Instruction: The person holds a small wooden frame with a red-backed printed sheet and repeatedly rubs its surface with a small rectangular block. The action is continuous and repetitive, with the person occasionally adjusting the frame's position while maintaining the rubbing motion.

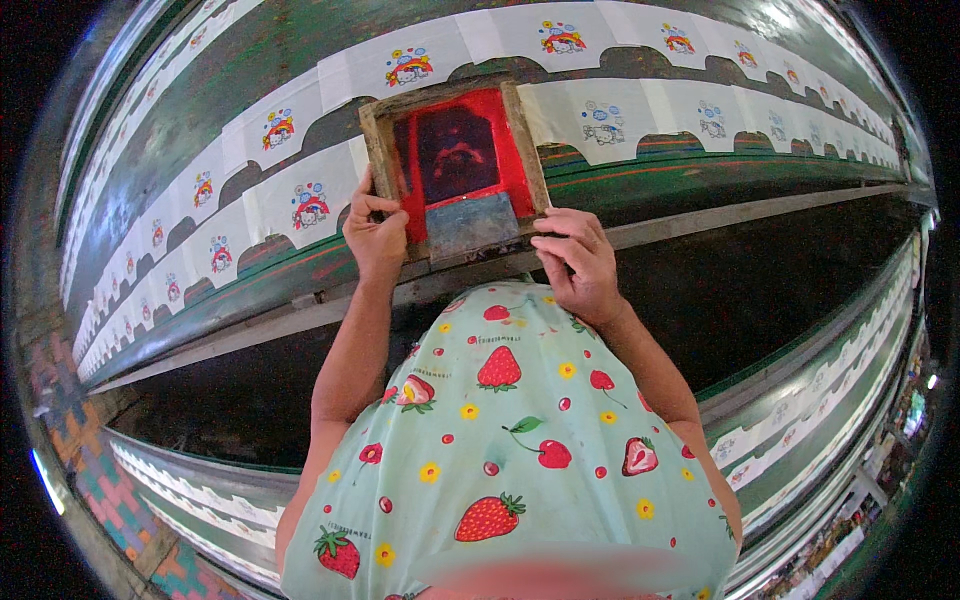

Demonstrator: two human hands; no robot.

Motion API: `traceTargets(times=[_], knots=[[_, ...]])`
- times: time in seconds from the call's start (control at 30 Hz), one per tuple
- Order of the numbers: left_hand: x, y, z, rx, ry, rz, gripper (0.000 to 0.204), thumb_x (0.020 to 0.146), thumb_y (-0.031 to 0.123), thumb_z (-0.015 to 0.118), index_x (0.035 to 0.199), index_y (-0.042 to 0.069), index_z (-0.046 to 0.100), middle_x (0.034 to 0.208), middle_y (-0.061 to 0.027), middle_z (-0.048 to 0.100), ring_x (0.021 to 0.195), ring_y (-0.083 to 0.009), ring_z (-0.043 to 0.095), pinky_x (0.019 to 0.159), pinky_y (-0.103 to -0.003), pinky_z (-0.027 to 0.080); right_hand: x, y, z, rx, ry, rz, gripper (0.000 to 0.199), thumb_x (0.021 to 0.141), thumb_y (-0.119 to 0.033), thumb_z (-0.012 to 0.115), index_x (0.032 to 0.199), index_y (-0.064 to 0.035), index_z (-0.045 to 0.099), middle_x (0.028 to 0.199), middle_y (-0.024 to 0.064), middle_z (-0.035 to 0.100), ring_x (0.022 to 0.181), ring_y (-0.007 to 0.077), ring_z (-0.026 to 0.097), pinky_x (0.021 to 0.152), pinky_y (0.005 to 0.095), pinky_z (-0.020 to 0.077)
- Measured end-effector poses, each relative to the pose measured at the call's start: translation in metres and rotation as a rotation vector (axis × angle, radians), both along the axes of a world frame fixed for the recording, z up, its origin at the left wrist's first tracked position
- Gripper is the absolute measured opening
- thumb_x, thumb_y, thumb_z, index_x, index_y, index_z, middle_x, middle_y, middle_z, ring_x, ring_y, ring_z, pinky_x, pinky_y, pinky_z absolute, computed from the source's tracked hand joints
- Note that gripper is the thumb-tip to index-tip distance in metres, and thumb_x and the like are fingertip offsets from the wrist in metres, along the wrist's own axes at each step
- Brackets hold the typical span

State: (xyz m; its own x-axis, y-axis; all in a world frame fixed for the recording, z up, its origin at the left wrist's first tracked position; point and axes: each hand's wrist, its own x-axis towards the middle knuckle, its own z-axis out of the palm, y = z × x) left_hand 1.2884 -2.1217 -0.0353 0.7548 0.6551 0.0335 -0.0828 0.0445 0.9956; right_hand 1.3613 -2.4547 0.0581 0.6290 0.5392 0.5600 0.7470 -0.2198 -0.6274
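A wooden screen printing frame (529, 150) lies on the long green table in front of me, over the row of white cut pieces. Its mesh is red along the borders, with a dark window in the middle. A flat grey-blue scraper (472, 228) rests across the frame's near end. With thumb and bent fingers, my left hand (376, 232) grips the frame's left side near the bottom. My right hand (582, 260) is closed at the lower right corner, its fingertips against the wood. A white piece with a partly coloured print (603, 125) sits just right of the frame.
Two rows of white pieces with colourful cartoon prints (408, 68) run along the green table (680, 185). A raised rail (640, 232) edges its near side. Behind me stand more tables with white pieces (780, 430). Coloured floor tiles (85, 440) show at lower left.
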Motion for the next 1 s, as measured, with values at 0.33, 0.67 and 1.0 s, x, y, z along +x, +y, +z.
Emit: traceTargets(times=[0.33,0.67,1.0], knots=[[0.002,-0.010,0.011,0.100,-0.001,0.002,0.020,0.075,-0.013,0.073,0.083,0.005,0.068,0.170,-0.0292,0.057,0.152,-0.0324,0.060,0.124,-0.042,0.045,-0.006,0.056,0.021,-0.383,-0.131,0.119,0.039,0.086,-0.023,0.091,0.120,-0.0101,0.077,0.131,0.0102,0.072,0.128,0.0360,0.069,0.110,0.0516,0.0555],[0.003,-0.011,0.009,0.342,0.037,0.007,0.013,0.078,-0.006,0.074,0.084,0.005,0.072,0.169,-0.0283,0.058,0.150,-0.0401,0.059,0.124,-0.045,0.044,0.028,0.083,0.043,-0.656,-0.165,0.258,0.030,0.091,-0.011,0.068,0.119,-0.0047,0.080,0.115,0.0136,0.076,0.114,0.0363,0.073,0.103,0.0482,0.0580],[0.004,-0.016,0.008,0.408,0.071,0.028,0.013,0.077,-0.007,0.073,0.081,0.005,0.072,0.168,-0.0291,0.057,0.149,-0.0415,0.058,0.125,-0.048,0.043,0.140,0.146,0.047,-0.716,-0.104,0.231,0.031,0.092,-0.001,0.065,0.119,-0.0050,0.081,0.114,0.0197,0.079,0.111,0.0418,0.076,0.103,0.0528,0.0613]])
